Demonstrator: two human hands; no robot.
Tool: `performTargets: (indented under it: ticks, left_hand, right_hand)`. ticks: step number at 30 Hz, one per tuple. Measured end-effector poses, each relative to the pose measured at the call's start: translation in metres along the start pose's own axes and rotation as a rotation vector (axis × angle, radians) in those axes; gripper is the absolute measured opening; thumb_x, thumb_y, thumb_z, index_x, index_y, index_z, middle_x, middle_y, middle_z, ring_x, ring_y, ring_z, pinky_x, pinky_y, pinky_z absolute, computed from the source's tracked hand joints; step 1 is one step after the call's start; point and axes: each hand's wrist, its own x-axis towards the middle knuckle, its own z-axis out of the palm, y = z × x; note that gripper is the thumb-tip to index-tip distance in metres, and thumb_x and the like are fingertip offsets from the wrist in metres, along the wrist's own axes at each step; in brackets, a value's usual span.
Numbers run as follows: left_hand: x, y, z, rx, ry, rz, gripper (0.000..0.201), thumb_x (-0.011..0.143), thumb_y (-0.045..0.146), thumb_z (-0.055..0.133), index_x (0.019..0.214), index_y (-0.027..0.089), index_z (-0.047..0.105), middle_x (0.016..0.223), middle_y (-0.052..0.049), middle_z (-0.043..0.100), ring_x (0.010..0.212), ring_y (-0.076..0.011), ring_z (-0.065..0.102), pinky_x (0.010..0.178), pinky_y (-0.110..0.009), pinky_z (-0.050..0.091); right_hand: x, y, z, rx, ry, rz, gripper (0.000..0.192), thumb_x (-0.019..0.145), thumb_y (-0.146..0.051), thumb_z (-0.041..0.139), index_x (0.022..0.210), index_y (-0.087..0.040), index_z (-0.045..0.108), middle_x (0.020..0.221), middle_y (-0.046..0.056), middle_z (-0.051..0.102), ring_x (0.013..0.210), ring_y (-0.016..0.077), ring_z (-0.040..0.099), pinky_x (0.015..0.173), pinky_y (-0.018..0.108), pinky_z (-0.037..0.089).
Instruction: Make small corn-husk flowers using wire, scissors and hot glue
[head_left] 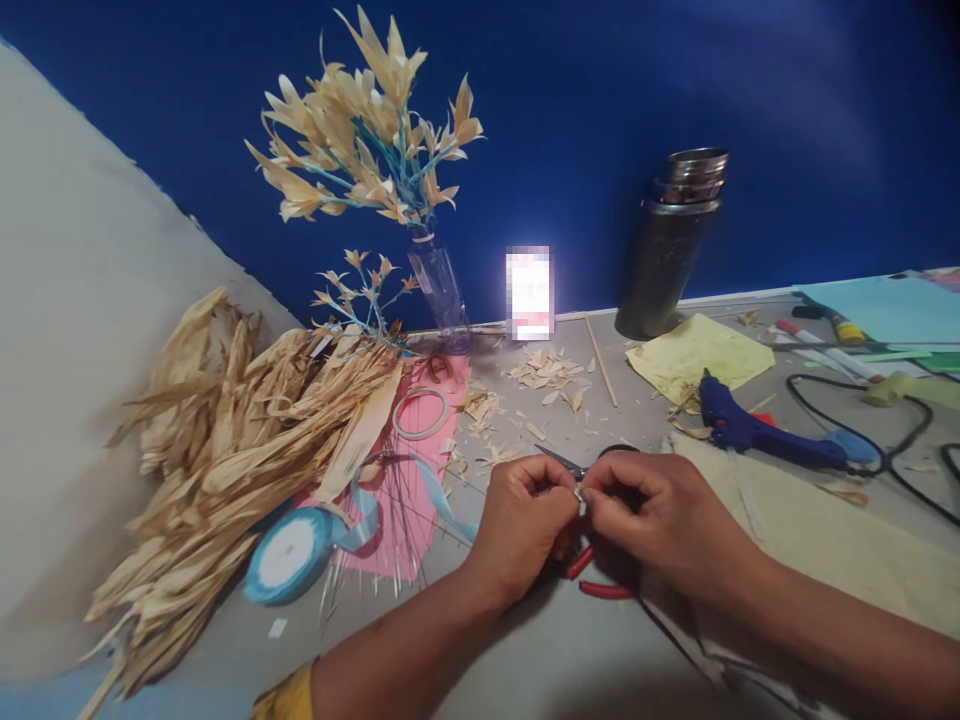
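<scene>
1. Setup first: deep blue wall behind, grey worktable (540, 650) in front of me, and yeah, it's a mess of craft stuff.
2. Fingers: my left hand (521, 525) and right hand (660, 520) meet in the middle, thumbs and forefingers of both pinched shut on one tiny pale piece (579, 492). It looks like a scrap of husk or tape, honestly too small to tell. It sits right between the fingertips, just above the table.
3. Under my hands: red-handled pliers (600, 585) lying on the table, and scissors (577, 462) poking out just behind my knuckles.
4. Progress, as far as I can judge: one full bunch of husk flowers (367, 120) on blue stems already stands in a clear bottle (441, 290), with a smaller sprig (360, 290) beside it. So a fair chunk looks done.
5. What's left: a big pile of dried corn husks (225, 430) on my left looks unused, so I'd guess plenty more petals to go.
6. Further out: blue ribbon spool (289, 555) and tape ring (421, 412) by the pink paper (397, 510), husk trimmings (544, 370) scattered mid-table, a thin wooden stick (601, 362).
7. Right side: blue glue gun (757, 430) with its black cord, yellow paper (694, 355), a metal flask (671, 245) by the wall, markers (817, 340) at the far edge.
</scene>
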Motion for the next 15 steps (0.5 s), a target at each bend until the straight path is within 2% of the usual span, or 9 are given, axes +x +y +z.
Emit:
performTargets:
  ticks: [5, 9, 15]
  left_hand:
    - [-0.0013, 0.0043, -0.0013, -0.039, -0.045, -0.037, 0.013, 0.062, 0.026, 0.064, 0.07, 0.016, 0.066, 0.048, 0.003, 0.057, 0.035, -0.0097, 0.048, 0.035, -0.021, 0.041]
    - [-0.0041, 0.0091, 0.0006, -0.012, -0.023, -0.026, 0.017, 0.064, 0.03, 0.07, 0.07, 0.014, 0.068, 0.049, 0.002, 0.06, 0.037, -0.0093, 0.05, 0.037, -0.02, 0.043]
    - [-0.0055, 0.0093, 0.0029, 0.015, -0.001, -0.002, 0.017, 0.067, 0.03, 0.07, 0.069, 0.013, 0.069, 0.044, 0.002, 0.057, 0.035, -0.0084, 0.048, 0.038, -0.019, 0.04]
  right_hand:
    - [-0.0028, 0.003, 0.0008, -0.117, 0.054, -0.082, 0.02, 0.082, -0.018, 0.054, 0.067, -0.021, 0.067, 0.058, -0.002, 0.067, 0.051, 0.0126, 0.058, 0.054, 0.024, 0.037]
    - [-0.0045, 0.0052, 0.0016, -0.161, 0.076, -0.108, 0.021, 0.085, -0.021, 0.054, 0.07, -0.021, 0.069, 0.06, 0.0, 0.07, 0.051, 0.0127, 0.059, 0.053, 0.024, 0.036]
    - [-0.0017, 0.0041, 0.002, -0.05, 0.054, 0.025, 0.021, 0.083, -0.025, 0.054, 0.067, -0.022, 0.067, 0.056, -0.002, 0.066, 0.051, 0.0142, 0.058, 0.052, 0.025, 0.037]
